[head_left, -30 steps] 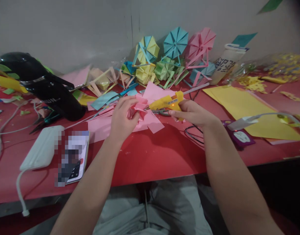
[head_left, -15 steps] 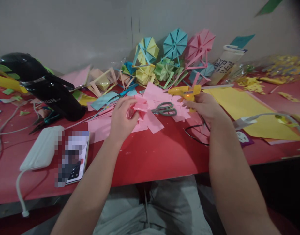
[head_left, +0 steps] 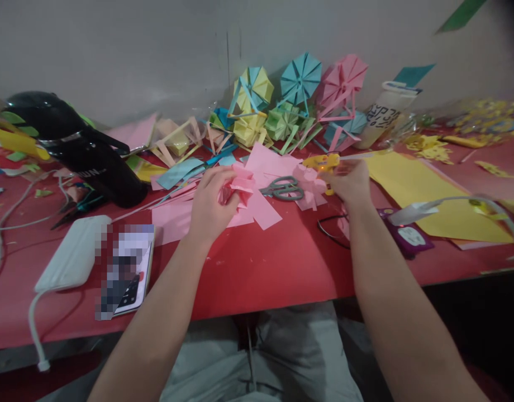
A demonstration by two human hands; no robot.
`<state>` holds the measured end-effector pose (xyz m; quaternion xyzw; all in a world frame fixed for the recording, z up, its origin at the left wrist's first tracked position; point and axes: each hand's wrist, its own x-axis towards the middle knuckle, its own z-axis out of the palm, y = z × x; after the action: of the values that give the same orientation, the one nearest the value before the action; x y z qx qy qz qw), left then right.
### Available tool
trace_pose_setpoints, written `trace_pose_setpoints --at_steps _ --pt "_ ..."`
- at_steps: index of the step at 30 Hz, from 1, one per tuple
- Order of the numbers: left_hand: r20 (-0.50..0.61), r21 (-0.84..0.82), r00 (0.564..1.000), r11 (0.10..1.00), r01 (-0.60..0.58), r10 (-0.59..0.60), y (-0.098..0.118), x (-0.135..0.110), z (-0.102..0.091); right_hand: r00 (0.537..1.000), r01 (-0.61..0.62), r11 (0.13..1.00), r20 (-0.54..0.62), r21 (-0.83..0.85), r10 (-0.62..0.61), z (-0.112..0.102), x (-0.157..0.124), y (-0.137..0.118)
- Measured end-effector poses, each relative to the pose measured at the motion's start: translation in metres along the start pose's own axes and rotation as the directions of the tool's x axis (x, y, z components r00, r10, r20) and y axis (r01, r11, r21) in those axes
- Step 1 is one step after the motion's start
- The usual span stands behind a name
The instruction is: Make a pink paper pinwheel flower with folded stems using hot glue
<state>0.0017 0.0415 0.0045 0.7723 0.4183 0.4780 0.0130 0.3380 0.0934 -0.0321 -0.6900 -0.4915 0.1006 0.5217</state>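
My left hand [head_left: 215, 195] is closed around a folded pink paper piece [head_left: 243, 181], its fingers partly covering it. To the right, my right hand [head_left: 352, 181] grips a yellow hot glue gun [head_left: 322, 162] with a small orange light glowing on its body. A black cord [head_left: 324, 224] curves along the tabletop below that hand. Between the hands lie grey-handled scissors [head_left: 288, 188], on top of scattered pink paper sheets [head_left: 265, 215].
Folded paper wheels [head_left: 301, 78] stand against the wall. At left are a black bottle [head_left: 98, 167], a white power bank [head_left: 75, 254] and a phone [head_left: 133, 279]. Yellow paper [head_left: 433, 195] and a purple item [head_left: 408, 234] lie at right on the red table [head_left: 261, 273].
My right hand and the glue gun have shifted, and the gun's nozzle no longer reaches as far left. More of the purple item shows beside my right forearm. My left hand stays nearly still.
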Motion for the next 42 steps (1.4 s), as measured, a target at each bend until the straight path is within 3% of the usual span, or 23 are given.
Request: trace_pose_setpoints --at_steps 2,4,6,8,10,12,14,17,22,27,37,42 --pt "-0.003 -0.006 1.0 1.0 -0.009 0.009 0.0 0.0 0.0 0.965 0.014 1.0 -0.261 0.004 -0.013 -0.005 -0.005 -0.017" --pt "0.0 -0.015 1.0 1.0 -0.009 0.009 0.0 0.0 0.0 0.856 0.104 0.994 -0.505 -0.043 -0.111 -0.012 -0.014 -0.038" --pt "0.008 -0.019 1.0 1.0 0.001 -0.001 0.0 0.0 0.001 0.759 0.226 0.971 -0.612 -0.073 -0.222 -0.016 -0.027 -0.059" --pt "0.012 -0.021 1.0 1.0 0.007 -0.006 -0.001 -0.001 0.001 0.772 0.431 0.902 -0.517 0.0 -0.369 -0.016 -0.043 -0.077" --pt "0.017 -0.021 1.0 1.0 0.001 0.0 -0.001 -0.001 0.001 0.854 0.518 0.842 -0.146 0.152 -0.499 -0.009 -0.057 -0.091" --pt "0.028 -0.014 1.0 1.0 -0.007 0.007 -0.001 -0.001 0.001 0.797 0.543 0.8 0.143 0.255 -0.587 0.003 -0.067 -0.099" --pt "0.043 -0.004 0.999 1.0 -0.008 0.008 0.0 0.0 0.0 0.712 0.564 0.764 0.285 0.312 -0.642 0.017 -0.073 -0.103" --pt "0.067 -0.009 0.998 1.0 -0.014 0.015 0.001 0.001 0.0 0.638 0.588 0.722 0.34 0.363 -0.691 0.033 -0.075 -0.101" --pt "0.081 -0.019 0.995 0.999 -0.049 0.05 0.004 0.0 0.003 0.602 0.57 0.713 0.383 0.408 -0.701 0.041 -0.077 -0.097" --pt "0.073 -0.043 0.994 0.996 -0.081 0.084 0.006 -0.001 0.005 0.589 0.555 0.715 0.405 0.426 -0.699 0.041 -0.08 -0.1" --pt "0.046 -0.028 0.996 0.996 0.083 -0.082 0.003 -0.003 0.006 0.552 0.519 0.739 0.492 0.429 -0.673 0.03 -0.085 -0.107" --pt "0.054 -0.061 0.993 0.993 0.104 -0.1 0.003 -0.004 0.007 0.554 0.537 0.714 0.451 0.449 -0.7 0.035 -0.089 -0.107"
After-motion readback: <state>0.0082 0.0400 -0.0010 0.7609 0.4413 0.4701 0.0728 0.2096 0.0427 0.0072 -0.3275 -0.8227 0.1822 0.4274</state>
